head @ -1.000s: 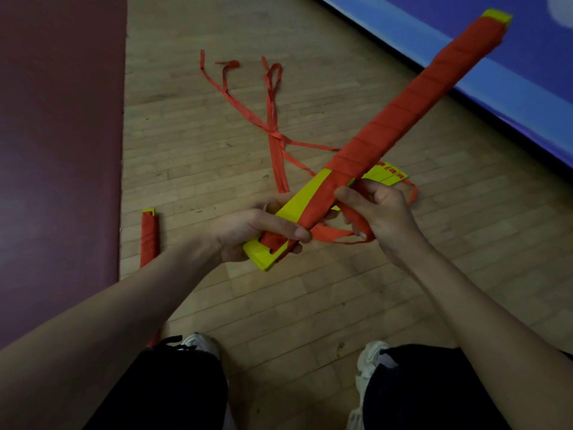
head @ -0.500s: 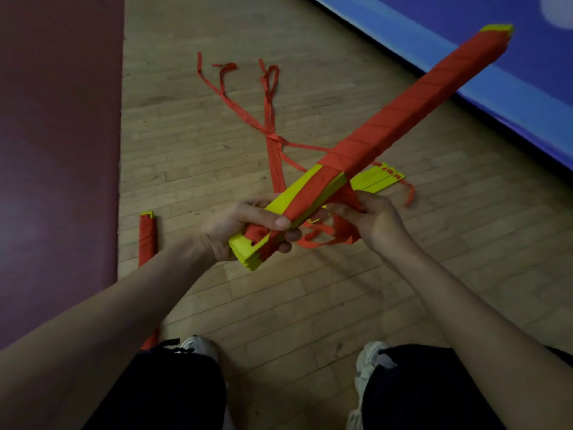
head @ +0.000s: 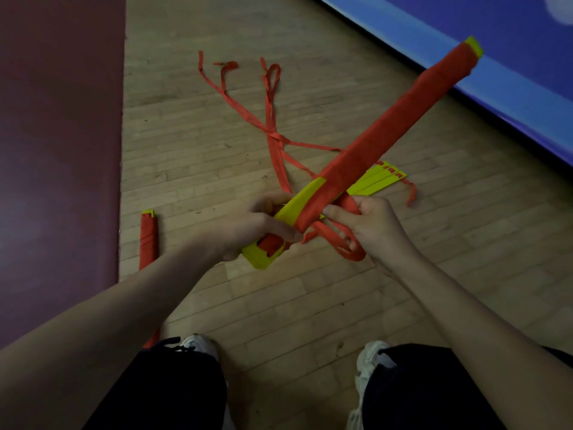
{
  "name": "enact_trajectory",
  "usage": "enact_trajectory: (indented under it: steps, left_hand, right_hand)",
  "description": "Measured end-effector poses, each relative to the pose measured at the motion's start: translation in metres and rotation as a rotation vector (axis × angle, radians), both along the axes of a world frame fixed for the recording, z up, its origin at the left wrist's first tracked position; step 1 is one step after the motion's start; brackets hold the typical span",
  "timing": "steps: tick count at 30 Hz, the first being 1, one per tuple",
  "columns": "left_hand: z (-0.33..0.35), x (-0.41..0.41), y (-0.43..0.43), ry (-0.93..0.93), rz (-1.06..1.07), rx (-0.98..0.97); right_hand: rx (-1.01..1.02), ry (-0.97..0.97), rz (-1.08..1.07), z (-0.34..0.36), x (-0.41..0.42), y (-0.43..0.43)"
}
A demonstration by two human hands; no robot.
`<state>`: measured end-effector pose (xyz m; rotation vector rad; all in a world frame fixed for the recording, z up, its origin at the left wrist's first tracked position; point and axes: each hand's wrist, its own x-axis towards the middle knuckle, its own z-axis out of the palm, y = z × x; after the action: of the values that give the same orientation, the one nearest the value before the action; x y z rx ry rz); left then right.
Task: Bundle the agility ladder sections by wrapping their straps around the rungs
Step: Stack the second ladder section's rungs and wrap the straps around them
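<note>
Bundle of yellow rungs, held slanting above the wooden floor.
Left hand grips its bare near end; right hand holds the loose red strap looped just beside it.

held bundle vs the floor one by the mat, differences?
Held bundle is off the floor, slanted, gripped by the left hand; floor bundle lies flat beside the mat. Held bundle has a bare yellow stretch and loose strap in the right hand; floor bundle shows yellow only at its far tip. Both: red strap over yellow.
</note>
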<state>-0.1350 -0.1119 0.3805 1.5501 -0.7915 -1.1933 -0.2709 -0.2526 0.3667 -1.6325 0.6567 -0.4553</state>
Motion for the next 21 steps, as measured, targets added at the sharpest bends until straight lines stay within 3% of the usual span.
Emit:
enact_trajectory:
  steps: [9,11,14,16,18,19,21]
  left_hand:
    - [-0.002,-0.011,-0.014,-0.558,0.086,-0.038]
    - [-0.002,-0.021,-0.015,-0.679,0.115,-0.053]
    - [-0.014,-0.039,-0.014,-1.065,0.118,0.031]
    - [-0.021,-0.043,-0.013,-1.277,0.106,0.024]
    - [-0.016,-0.037,-0.012,-1.249,0.111,-0.014]
    - [-0.011,-0.032,-0.013,-1.131,0.123,-0.037]
    - [0.003,-0.022,-0.015,-0.699,0.183,-0.037]
  right_hand:
    - [0.285,-0.066,-0.147,0.021,0.002,0.005]
    - [0.272,-0.05,-0.166,0.019,0.004,0.005]
    - [0.188,0.001,-0.199,0.014,0.009,0.01]
    - [0.283,-0.042,-0.214,0.01,0.011,0.011]
    - [0.364,-0.091,-0.213,0.01,0.01,0.01]
    - [0.355,-0.1,-0.2,0.009,0.01,0.009]
    - [0.328,-0.114,-0.166,0.01,0.008,0.007]
